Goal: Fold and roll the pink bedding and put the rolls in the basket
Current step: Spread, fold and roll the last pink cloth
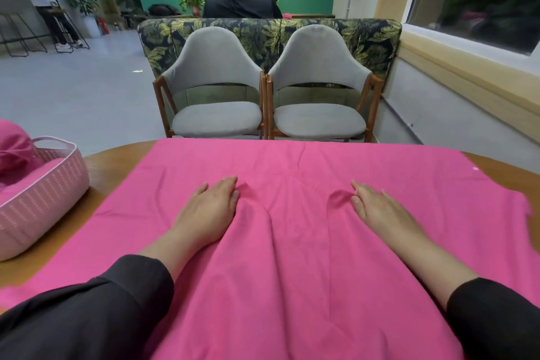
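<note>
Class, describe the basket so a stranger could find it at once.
Start at the wooden table under the spread pink sheet. The basket stands at its left edge, beside the sheet. It alone is pale pink woven plastic, with pink cloth inside.

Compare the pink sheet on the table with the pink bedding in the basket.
The pink sheet lies spread flat over the table under both hands; the bedding in the basket is bundled up. The sheet looks a bright, strong pink; the basket bundle looks partly paler. Both are plain pink cloth.
</note>
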`<state>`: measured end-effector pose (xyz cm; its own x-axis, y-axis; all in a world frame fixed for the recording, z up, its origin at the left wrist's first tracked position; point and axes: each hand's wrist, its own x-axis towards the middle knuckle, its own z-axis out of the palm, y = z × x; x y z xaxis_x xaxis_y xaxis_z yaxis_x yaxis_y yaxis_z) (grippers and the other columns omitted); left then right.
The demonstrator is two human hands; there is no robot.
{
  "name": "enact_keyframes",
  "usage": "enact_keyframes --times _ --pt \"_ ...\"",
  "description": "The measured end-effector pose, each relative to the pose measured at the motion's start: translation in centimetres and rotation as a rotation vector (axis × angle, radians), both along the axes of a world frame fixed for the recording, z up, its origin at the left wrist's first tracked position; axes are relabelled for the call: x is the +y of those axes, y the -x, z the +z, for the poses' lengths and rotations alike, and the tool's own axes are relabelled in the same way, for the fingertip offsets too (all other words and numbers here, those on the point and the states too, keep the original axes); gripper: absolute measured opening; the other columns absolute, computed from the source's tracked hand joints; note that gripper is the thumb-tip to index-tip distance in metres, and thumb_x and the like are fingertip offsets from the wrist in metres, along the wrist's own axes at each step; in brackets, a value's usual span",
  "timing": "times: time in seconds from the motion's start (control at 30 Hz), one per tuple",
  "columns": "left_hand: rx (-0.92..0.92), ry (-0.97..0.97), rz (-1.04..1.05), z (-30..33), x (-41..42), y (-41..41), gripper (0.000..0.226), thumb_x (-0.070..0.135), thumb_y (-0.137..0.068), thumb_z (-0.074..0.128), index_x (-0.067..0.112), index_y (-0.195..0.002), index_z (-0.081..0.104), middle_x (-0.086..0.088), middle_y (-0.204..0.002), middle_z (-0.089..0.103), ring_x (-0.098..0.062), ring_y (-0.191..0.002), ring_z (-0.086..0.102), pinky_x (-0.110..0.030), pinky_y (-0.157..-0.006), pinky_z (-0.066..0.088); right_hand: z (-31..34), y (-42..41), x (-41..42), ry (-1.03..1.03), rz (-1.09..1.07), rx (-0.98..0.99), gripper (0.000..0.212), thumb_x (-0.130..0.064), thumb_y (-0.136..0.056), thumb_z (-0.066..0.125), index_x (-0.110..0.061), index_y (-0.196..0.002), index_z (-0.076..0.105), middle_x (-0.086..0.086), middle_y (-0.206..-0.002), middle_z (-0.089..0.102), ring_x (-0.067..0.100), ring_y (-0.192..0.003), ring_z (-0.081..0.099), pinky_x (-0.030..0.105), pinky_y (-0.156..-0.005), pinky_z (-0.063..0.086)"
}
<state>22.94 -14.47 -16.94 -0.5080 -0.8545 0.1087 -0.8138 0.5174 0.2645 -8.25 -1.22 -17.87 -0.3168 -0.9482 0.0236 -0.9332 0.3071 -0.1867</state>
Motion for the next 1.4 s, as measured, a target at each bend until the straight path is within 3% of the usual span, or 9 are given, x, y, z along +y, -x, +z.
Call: enact_keyframes --times 0.47,0.57,0.67,0.73,0.8,1.0,1.2,1.3,1.4 --pt "0.004 0.032 0.001 -0.2 9.9 -4.2 0.051 0.035 -0.108 0.024 0.018 -0.156 0.027 0.001 -0.160 0.035 -0.008 -0.147 0.030 -0.036 -0.124 0.013 0.3 -5.0 10.2 0.009 0.047 0.026 0.054 -0.034 -0.108 0.025 -0.015 -0.158 0.020 0.003 -0.164 0.027 0.012 -0.151 0.021 0.031 -0.123 0.010" --pt "0.044 0.005 0.008 0.0 10.8 -4.4 0.047 0.035 -0.108 0.026 0.019 -0.150 0.037 0.001 -0.154 0.045 -0.014 -0.141 0.042 -0.036 -0.123 0.017 0.4 -5.6 11.6 0.061 0.047 -0.018 0.050 -0.031 -0.108 0.028 -0.016 -0.156 0.028 0.002 -0.160 0.036 0.012 -0.148 0.030 0.031 -0.123 0.014" --pt "0.248 -0.069 0.072 2.0 11.3 -4.5 0.020 0.033 -0.107 0.033 0.020 -0.106 0.049 -0.014 -0.110 0.068 -0.037 -0.107 0.062 -0.045 -0.095 0.043 1.8 -6.0 12.5 0.176 0.003 -0.233 0.026 -0.029 -0.107 0.034 -0.021 -0.121 0.054 0.006 -0.120 0.066 0.031 -0.120 0.059 0.042 -0.104 0.039" --pt "0.378 -0.030 0.091 4.7 11.0 -4.5 0.021 0.033 -0.107 0.035 0.019 -0.093 0.043 -0.016 -0.094 0.065 -0.038 -0.093 0.062 -0.046 -0.079 0.044 4.1 -5.9 12.5 0.294 -0.015 -0.330 0.019 -0.033 -0.105 0.034 -0.023 -0.091 0.043 0.004 -0.082 0.061 0.039 -0.089 0.062 0.046 -0.076 0.043" --pt "0.468 0.083 0.077 8.0 9.5 -4.0 0.023 0.032 -0.107 0.036 0.014 -0.094 0.045 -0.012 -0.092 0.063 -0.034 -0.089 0.060 -0.047 -0.079 0.045 7.3 -5.2 11.3 0.402 -0.013 -0.318 0.023 -0.033 -0.105 0.034 -0.019 -0.088 0.040 0.004 -0.076 0.056 0.035 -0.078 0.058 0.047 -0.071 0.042" --pt "0.476 0.206 0.109 14.8 1.2 0.0 0.025 0.034 -0.108 0.033 0.014 -0.098 0.044 -0.011 -0.089 0.056 -0.030 -0.083 0.049 -0.040 -0.071 0.035 14.0 -1.9 3.1 0.548 -0.002 -0.235 0.024 -0.031 -0.108 0.032 -0.014 -0.098 0.044 0.013 -0.091 0.057 0.034 -0.090 0.054 0.036 -0.070 0.027" --pt "0.242 0.056 0.036 7.6 -4.6 5.9 0.025 0.031 -0.108 0.030 0.013 -0.094 0.040 -0.023 -0.097 0.063 -0.033 -0.082 0.053 -0.038 -0.069 0.032 7.3 1.9 -5.0 0.329 0.008 -0.286 0.027 -0.032 -0.107 0.031 -0.014 -0.092 0.043 0.010 -0.088 0.058 0.034 -0.091 0.058 0.041 -0.075 0.040" --pt "0.109 -0.016 0.003 3.5 -6.3 7.2 0.033 0.033 -0.108 0.029 0.009 -0.118 0.049 -0.022 -0.121 0.062 -0.041 -0.108 0.059 -0.045 -0.089 0.044 3.6 2.9 -6.1 0.170 -0.002 -0.258 0.025 -0.033 -0.107 0.030 -0.020 -0.090 0.042 0.011 -0.093 0.061 0.037 -0.095 0.060 0.046 -0.082 0.044" --pt "-0.019 -0.009 0.004 0.5 -7.7 6.5 0.047 0.033 -0.108 0.025 0.010 -0.147 0.038 -0.011 -0.152 0.045 -0.029 -0.137 0.045 -0.044 -0.118 0.025 1.4 3.6 -6.3 0.060 0.008 -0.130 0.039 -0.035 -0.108 0.025 -0.020 -0.135 0.048 0.008 -0.144 0.054 0.030 -0.132 0.051 0.044 -0.115 0.031"
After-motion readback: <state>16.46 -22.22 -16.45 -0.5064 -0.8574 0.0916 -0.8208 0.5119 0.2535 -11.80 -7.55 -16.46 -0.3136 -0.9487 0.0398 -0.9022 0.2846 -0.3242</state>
